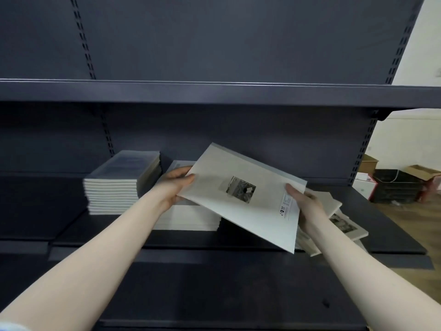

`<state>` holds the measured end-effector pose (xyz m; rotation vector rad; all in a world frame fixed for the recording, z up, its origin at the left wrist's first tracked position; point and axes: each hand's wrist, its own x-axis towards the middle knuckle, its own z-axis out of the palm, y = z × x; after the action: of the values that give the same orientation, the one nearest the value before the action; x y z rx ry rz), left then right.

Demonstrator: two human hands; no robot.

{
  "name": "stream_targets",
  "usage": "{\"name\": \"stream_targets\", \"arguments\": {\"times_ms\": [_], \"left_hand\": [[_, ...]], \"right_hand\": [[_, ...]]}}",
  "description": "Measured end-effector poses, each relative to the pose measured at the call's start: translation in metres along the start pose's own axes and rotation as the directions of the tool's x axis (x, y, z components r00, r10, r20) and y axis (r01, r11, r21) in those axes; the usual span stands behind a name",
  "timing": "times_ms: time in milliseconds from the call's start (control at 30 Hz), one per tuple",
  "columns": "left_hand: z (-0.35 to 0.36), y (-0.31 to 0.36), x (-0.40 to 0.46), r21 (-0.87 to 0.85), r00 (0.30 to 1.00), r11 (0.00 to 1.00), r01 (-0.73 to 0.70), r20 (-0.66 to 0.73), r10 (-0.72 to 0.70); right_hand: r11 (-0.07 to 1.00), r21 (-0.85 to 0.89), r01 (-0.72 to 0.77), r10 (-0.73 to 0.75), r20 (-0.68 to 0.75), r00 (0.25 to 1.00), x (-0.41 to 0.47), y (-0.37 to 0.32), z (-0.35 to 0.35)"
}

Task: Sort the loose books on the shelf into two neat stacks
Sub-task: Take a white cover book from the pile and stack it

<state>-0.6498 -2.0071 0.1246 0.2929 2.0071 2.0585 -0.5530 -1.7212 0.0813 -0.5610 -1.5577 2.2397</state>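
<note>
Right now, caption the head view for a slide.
Both hands, left and right, hold a white book above two stacks.

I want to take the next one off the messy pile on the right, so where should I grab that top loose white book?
Take the top loose white book by its right edge, which overhangs the fanned books beneath, coming from the right. A thumb-over, fingers-under grip probably fits; its left part is hidden behind the right hand.

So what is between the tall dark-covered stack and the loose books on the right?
In the head view: a lower white stack, with the held book above it.
</note>
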Motion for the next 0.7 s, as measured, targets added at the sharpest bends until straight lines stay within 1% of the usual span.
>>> {"name": "stream_targets", "arguments": {"times_ms": [100,133,200,300,367,433,500,600,700], "left_hand": [[-0.021,0.000,-0.009,0.019,0.999,0.999,-0.030,-0.032,0.030],[-0.028,-0.001,-0.011,0.040,0.999,0.998,-0.039,-0.032,0.040],[-0.043,-0.003,-0.016,0.079,0.999,0.996,-0.044,-0.023,0.046],[-0.061,-0.008,-0.029,0.117,0.999,0.992,-0.043,-0.007,0.044],[-0.071,-0.011,-0.039,0.150,0.999,0.987,-0.048,-0.007,0.049],[-0.078,-0.014,-0.048,0.192,0.998,0.980,-0.058,-0.006,0.060],[-0.083,-0.016,-0.057,0.244,0.996,0.967,-0.075,-0.027,0.084],[-0.085,-0.016,-0.068,0.288,0.986,0.947,-0.141,-0.043,0.160],[-0.082,-0.007,-0.082,0.318,0.975,0.928,-0.194,-0.039,0.217]], "right_hand": [[0.991,0.133,-0.015,0.007,0.062,0.998,-0.018,0.011,0.017],[0.988,0.153,-0.017,0.006,0.068,0.998,-0.024,0.014,0.021],[0.993,0.121,0.012,-0.022,0.082,0.996,-0.034,0.020,0.026],[0.996,-0.003,0.093,-0.090,0.192,0.977,-0.056,0.029,0.034],[0.989,-0.051,0.136,-0.120,0.241,0.963,-0.069,0.036,0.037],[0.979,-0.089,0.184,-0.160,0.223,0.962,-0.083,0.040,0.041],[0.953,-0.138,0.270,-0.245,0.173,0.954,-0.097,0.042,0.048],[0.906,-0.125,0.404,-0.393,0.110,0.913,-0.119,0.041,0.060],[0.854,-0.111,0.509,-0.506,0.056,0.861,-0.139,0.036,0.074]]}}
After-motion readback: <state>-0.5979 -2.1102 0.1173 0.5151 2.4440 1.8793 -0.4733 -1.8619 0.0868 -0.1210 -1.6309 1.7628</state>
